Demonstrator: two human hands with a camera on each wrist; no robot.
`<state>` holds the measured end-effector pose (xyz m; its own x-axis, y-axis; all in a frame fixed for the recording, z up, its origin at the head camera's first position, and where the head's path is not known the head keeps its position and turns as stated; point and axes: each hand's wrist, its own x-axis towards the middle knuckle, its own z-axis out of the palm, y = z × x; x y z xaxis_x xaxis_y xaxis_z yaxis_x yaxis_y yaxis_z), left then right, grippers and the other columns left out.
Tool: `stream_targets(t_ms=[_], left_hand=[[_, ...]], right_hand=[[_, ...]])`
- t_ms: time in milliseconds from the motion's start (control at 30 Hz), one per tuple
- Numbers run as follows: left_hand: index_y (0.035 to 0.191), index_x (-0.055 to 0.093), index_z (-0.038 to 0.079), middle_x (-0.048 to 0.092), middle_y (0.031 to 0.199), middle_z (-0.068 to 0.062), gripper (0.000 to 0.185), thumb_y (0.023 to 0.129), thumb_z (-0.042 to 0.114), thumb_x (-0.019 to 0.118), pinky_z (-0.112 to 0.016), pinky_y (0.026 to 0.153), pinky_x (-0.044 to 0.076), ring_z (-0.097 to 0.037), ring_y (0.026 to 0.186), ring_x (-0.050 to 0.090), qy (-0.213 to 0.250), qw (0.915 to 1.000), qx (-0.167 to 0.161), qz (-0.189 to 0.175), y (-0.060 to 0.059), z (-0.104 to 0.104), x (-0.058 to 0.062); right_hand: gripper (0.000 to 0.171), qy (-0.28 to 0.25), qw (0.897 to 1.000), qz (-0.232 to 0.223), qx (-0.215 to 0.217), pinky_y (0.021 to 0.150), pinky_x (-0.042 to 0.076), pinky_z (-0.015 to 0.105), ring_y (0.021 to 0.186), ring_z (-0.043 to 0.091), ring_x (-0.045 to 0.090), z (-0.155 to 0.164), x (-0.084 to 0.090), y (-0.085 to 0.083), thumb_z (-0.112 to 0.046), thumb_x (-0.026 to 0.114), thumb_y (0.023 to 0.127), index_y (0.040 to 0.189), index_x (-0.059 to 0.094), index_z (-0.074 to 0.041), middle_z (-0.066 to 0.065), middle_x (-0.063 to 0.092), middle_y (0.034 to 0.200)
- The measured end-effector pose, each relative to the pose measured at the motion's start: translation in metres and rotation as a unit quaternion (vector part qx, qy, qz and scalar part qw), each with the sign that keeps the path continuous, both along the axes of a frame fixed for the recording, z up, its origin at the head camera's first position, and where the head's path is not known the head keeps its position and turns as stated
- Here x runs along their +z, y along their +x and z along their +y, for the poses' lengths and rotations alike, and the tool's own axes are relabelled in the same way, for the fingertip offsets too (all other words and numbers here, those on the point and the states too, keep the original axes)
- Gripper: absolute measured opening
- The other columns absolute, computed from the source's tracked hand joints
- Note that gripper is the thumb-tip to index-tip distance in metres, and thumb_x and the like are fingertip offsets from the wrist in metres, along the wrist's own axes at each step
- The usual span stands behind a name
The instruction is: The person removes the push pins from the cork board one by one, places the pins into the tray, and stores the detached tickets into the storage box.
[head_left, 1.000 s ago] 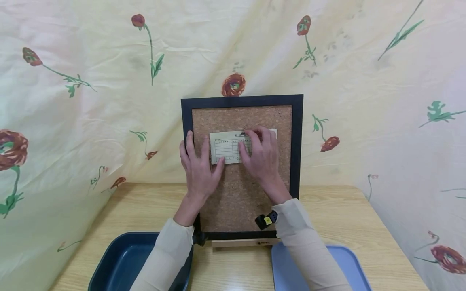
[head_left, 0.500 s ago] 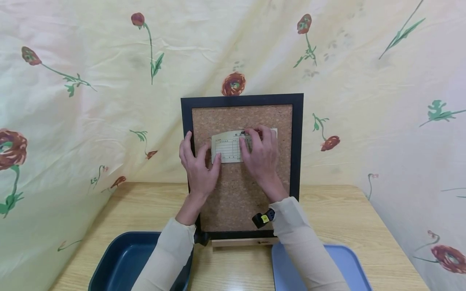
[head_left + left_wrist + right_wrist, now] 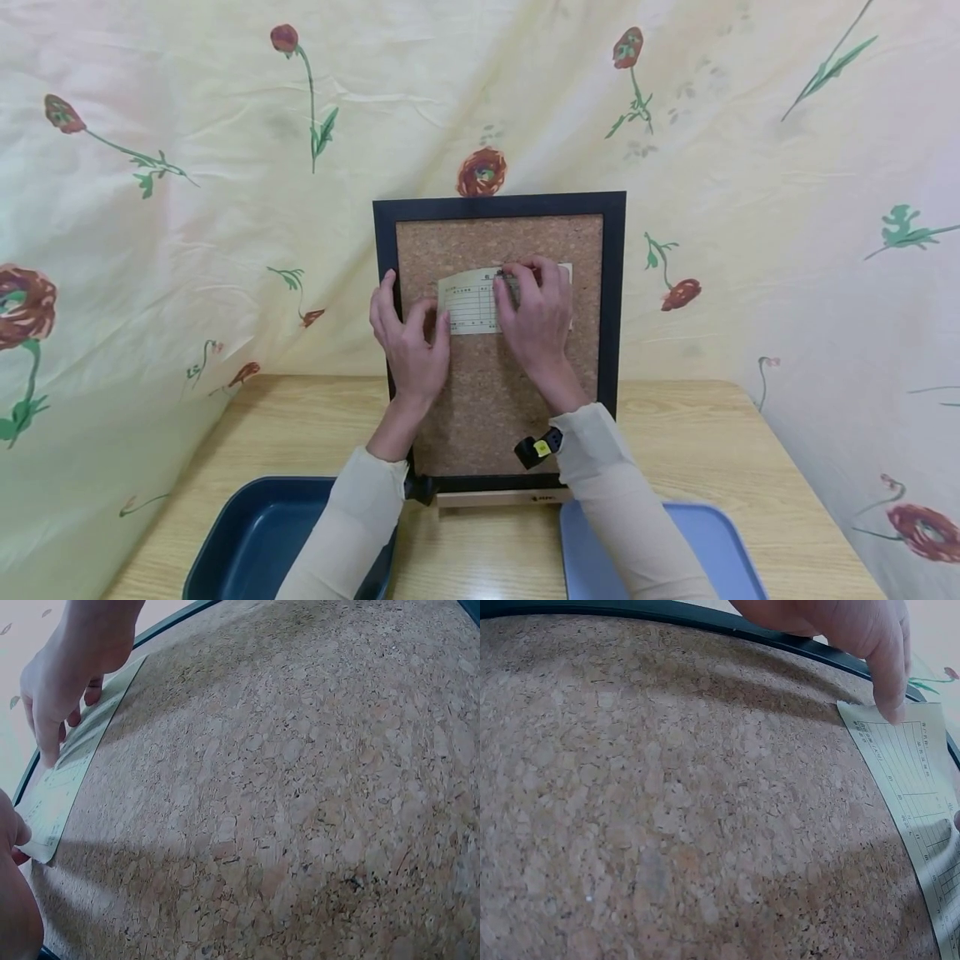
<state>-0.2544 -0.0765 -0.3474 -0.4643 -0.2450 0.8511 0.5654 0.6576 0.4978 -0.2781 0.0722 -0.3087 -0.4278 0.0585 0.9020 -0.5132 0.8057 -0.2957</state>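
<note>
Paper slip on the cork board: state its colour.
Pale greenish cream, with dark printed lines and text; the paper slip shows best in the right wrist view.

paper slip (image 3: 472, 302): print (image 3: 467, 310) too small to read; wooden ledge (image 3: 487, 499): dark mark (image 3: 543, 498), illegible

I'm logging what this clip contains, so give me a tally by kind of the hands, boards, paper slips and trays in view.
Hands: 2 (left hand, right hand)
Boards: 1 (framed cork board)
Paper slips: 1 (printed slip)
Trays: 2 (dark blue tray, light blue tray)
Total: 6
</note>
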Motion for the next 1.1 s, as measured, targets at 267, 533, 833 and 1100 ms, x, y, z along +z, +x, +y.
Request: stream_targets(t_ms=[267,533,833,1100], left_hand=[[0.09,0.071,-0.004,0.037,0.154,-0.026,0.015,0.094,0.009,0.065,-0.061,0.12,0.017,-0.044,0.146,0.025,0.012,0.9999,0.003,0.002,0.0,0.002,0.0013],[0.09,0.071,-0.004,0.037,0.154,-0.026,0.016,0.095,0.009,0.063,-0.061,0.12,0.017,-0.044,0.146,0.026,0.006,0.9999,0.008,-0.001,0.0007,0.0021,0.0019],[0.09,0.072,-0.005,0.038,0.154,-0.026,0.018,0.095,0.01,0.063,-0.06,0.12,0.017,-0.043,0.146,0.026,0.005,0.9999,0.011,-0.005,0.0015,0.0022,0.0016],[0.089,0.071,-0.005,0.038,0.154,-0.026,0.016,0.095,0.009,0.063,-0.061,0.12,0.017,-0.044,0.147,0.027,0.007,0.9998,0.015,-0.007,0.0015,0.0035,0.003]], right_hand=[[0.023,-0.012,1.0,-0.017,0.008,0.083,0.045,0.046,0.096,0.035,0.055,-0.0014,0.0026,0.0016,-0.022,0.064,0.097,0.101,0.073,-0.001,0.019,0.061,0.109],[0.021,-0.017,1.0,-0.022,0.007,0.084,0.044,0.047,0.098,0.036,0.056,-0.0019,0.0025,0.0027,-0.021,0.065,0.097,0.1,0.073,-0.002,0.019,0.061,0.11],[0.021,-0.02,0.999,-0.031,0.005,0.084,0.043,0.047,0.098,0.036,0.056,-0.0021,0.0029,0.0045,-0.021,0.066,0.096,0.095,0.073,-0.001,0.019,0.061,0.11],[0.021,-0.025,0.999,-0.031,0.019,0.086,0.043,0.048,0.098,0.036,0.055,0.0,0.0018,0.0022,-0.022,0.067,0.096,0.094,0.073,-0.001,0.019,0.061,0.11]])
